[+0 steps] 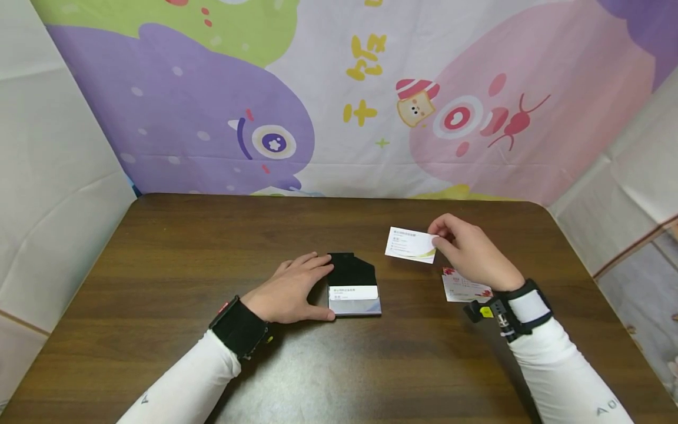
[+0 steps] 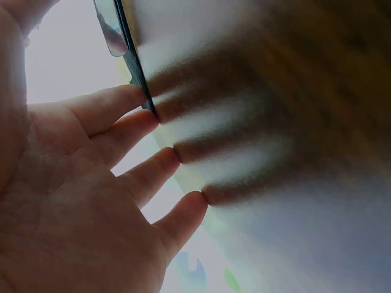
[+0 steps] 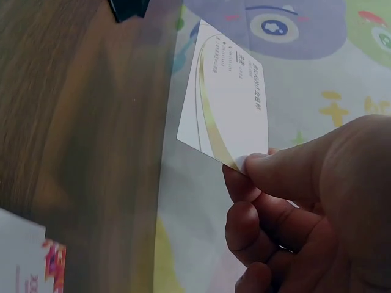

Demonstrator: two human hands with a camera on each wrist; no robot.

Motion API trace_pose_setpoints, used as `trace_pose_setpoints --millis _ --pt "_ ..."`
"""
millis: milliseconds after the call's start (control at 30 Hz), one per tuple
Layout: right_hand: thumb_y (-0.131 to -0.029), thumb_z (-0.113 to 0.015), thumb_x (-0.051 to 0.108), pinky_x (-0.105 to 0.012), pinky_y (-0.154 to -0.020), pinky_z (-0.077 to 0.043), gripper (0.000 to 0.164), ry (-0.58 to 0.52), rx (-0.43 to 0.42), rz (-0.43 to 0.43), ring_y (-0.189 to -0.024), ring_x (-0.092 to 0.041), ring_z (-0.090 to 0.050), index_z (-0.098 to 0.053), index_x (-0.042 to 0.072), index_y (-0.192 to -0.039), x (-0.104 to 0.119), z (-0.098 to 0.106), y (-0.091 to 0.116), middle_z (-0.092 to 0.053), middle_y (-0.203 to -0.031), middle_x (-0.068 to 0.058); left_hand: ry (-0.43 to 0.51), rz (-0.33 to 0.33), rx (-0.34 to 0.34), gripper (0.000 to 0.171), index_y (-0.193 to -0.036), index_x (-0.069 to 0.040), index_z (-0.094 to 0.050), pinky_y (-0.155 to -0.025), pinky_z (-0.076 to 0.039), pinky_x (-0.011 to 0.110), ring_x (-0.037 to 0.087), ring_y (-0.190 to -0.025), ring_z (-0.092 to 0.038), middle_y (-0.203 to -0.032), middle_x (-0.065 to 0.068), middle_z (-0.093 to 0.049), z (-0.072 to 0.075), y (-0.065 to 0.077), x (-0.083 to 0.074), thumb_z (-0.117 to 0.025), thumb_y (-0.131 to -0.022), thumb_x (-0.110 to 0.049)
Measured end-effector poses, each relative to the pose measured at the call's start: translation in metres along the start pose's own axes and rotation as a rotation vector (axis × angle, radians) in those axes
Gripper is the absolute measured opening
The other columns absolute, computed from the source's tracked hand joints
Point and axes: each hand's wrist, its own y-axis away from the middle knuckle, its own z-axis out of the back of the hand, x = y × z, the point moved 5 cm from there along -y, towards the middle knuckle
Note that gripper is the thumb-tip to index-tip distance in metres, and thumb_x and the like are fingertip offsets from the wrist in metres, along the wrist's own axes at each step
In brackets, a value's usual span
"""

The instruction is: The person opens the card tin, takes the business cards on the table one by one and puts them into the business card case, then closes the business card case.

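My right hand (image 1: 474, 253) pinches a white business card (image 1: 405, 244) by its right edge, between thumb and fingers. Printed text and a yellow-gold curve show on this card (image 3: 229, 91) in the right wrist view, where it is held clear of the tabletop. A black card case (image 1: 352, 271) lies with its flap open on the table, a white card (image 1: 354, 292) showing inside. Spread and fairly straight, the fingers of my left hand (image 1: 291, 288) touch the case's left side, thumb by the near corner. In the left wrist view the fingertips (image 2: 194, 201) meet the tabletop.
Beneath and beside my right wrist, white cards with red floral corners (image 1: 463, 287) lie on the brown wooden table (image 1: 212, 247). A cartoon-printed cloth (image 1: 360, 147) hangs behind the table's far edge. White sheets stand at both sides.
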Motion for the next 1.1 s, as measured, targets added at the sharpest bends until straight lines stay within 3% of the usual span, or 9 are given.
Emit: trace_pose_setpoints --millis 200,567,1100 --pt "-0.098 -0.06 0.011 -0.034 -0.061 -0.046 0.013 -0.024 0.018 0.005 -0.071 -0.02 -0.054 -0.058 0.012 -0.111 0.01 -0.008 -0.005 -0.058 -0.09 -0.003 -0.001 -0.002 -0.008 0.094 -0.153 -0.01 -0.043 -0.11 -0.023 0.058 0.032 -0.148 -0.021 -0.16 0.007 -0.031 0.0 0.001 0.0 -0.067 -0.081 -0.067" --pt "-0.098 -0.061 0.013 -0.033 -0.072 -0.047 0.014 -0.048 0.065 0.024 -0.083 -0.021 -0.054 -0.058 0.013 -0.112 0.03 -0.028 -0.016 -0.058 -0.094 -0.003 -0.003 0.005 -0.006 0.095 -0.153 -0.01 -0.043 -0.111 -0.022 0.057 0.031 -0.148 -0.02 -0.16 0.006 -0.031 0.0 0.001 0.0 -0.068 -0.081 -0.067" --pt "-0.099 -0.06 0.017 -0.031 -0.069 -0.048 0.009 -0.081 0.127 0.079 -0.077 -0.015 -0.055 -0.058 0.017 -0.109 0.052 -0.061 -0.024 -0.06 -0.089 0.003 -0.007 0.028 0.004 0.096 -0.153 -0.01 -0.043 -0.111 -0.022 0.055 0.03 -0.149 -0.019 -0.16 0.005 -0.031 -0.002 -0.001 -0.001 -0.068 -0.08 -0.067"
